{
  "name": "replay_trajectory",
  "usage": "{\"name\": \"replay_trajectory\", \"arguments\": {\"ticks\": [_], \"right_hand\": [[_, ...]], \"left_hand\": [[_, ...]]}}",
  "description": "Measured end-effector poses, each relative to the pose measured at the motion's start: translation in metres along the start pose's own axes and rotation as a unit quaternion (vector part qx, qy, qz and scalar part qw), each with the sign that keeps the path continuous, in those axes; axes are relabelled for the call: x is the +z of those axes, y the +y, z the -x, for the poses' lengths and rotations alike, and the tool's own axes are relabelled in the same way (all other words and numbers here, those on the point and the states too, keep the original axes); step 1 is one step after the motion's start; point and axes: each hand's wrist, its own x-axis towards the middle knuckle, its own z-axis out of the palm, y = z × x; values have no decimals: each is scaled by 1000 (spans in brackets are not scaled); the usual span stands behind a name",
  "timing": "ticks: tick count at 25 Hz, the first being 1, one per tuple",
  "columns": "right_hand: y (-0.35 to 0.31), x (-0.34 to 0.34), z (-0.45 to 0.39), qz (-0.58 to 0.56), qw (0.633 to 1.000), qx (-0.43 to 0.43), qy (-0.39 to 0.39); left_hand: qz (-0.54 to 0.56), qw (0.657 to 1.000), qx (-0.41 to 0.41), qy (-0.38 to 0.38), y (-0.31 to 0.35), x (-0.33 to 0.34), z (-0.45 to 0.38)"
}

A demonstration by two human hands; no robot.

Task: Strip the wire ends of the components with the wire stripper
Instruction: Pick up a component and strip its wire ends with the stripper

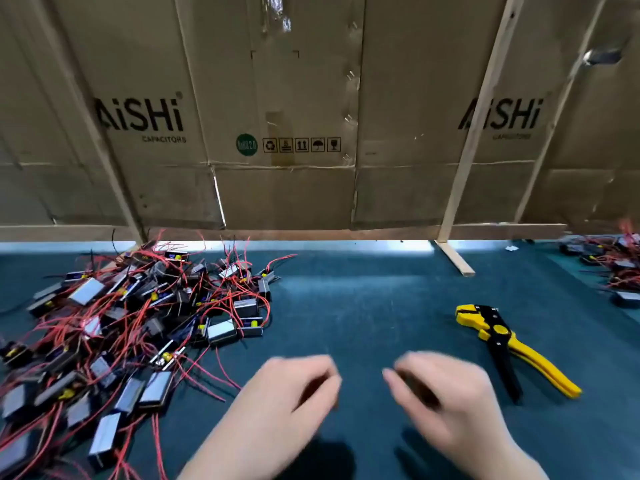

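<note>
A large pile of small grey box-shaped components (138, 323) with red and black wires covers the left of the dark green mat. The yellow and black wire stripper (502, 341) lies flat on the mat at the right, handles pointing toward the near right. My left hand (287, 403) and my right hand (446, 403) hover low over the mat in the near middle, both blurred, fingers loosely curled and holding nothing. The right hand is a short way left of the stripper's handles. The left hand sits just right of the pile's edge.
A cardboard wall (311, 116) with wooden slats (464, 174) stands along the back of the mat. A second, smaller heap of wired components (616, 271) lies at the far right edge. Bare mat (363, 306) stretches between the pile and the stripper.
</note>
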Motion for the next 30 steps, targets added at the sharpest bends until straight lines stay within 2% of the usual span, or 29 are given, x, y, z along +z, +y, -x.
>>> {"name": "replay_trajectory", "arguments": {"ticks": [1, 2, 4, 7, 8, 11, 14, 16, 17, 18, 19, 20, 22, 24, 25, 27, 28, 30], "right_hand": [[-18, 13, -18, -23, 999, -12, -24], [-16, 23, -26, 6, 999, -24, -30], [-8, 49, -33, 47, 997, -27, -52], [-9, 68, -14, 30, 996, -37, -77], [-11, 72, -8, 35, 994, -60, -88], [-20, 83, -12, 39, 990, -81, -104], [-28, 91, -10, 48, 990, -88, -104], [-28, 88, -10, 69, 990, -77, -100], [-25, 87, -11, 81, 990, -68, -98], [-22, 85, -12, 90, 990, -55, -93], [-19, 84, -12, 87, 991, -33, -94], [-16, 83, -12, 86, 993, -16, -85], [-11, 84, -13, 75, 996, 8, -56], [-9, 87, -11, 54, 998, 31, -21], [-9, 88, -11, 48, 998, 39, -9], [-12, 87, -12, 35, 998, 47, -11], [-14, 89, -12, 35, 998, 40, -18], [-15, 88, -9, 42, 998, 25, -37]], "left_hand": [[-97, 995, -17, 4, 7, 7, -23], [-221, 975, -29, 13, 13, 12, -40], [-388, 920, -47, -27, 14, 24, -71], [-466, 874, -120, -71, -13, 50, -82], [-454, 876, -144, -78, -19, 54, -80], [-402, 902, -138, -71, -38, 46, -80], [-253, 943, -124, -177, -52, 16, -85], [-174, 944, -128, -251, -49, 4, -92], [-159, 944, -127, -260, -49, 0, -98], [-164, 950, -120, -237, -48, -2, -104], [-199, 958, -107, -177, -49, -5, -110], [-264, 956, -98, -80, -55, -7, -113], [-381, 911, -77, 138, -73, -10, -117], [-427, 870, -99, 224, -93, -7, -108], [-439, 857, -148, 224, -99, -7, -105], [-439, 854, -224, 168, -110, -1, -101], [-428, 860, -226, 163, -114, 2, -102], [-398, 886, -176, 160, -109, 9, -105]]}}
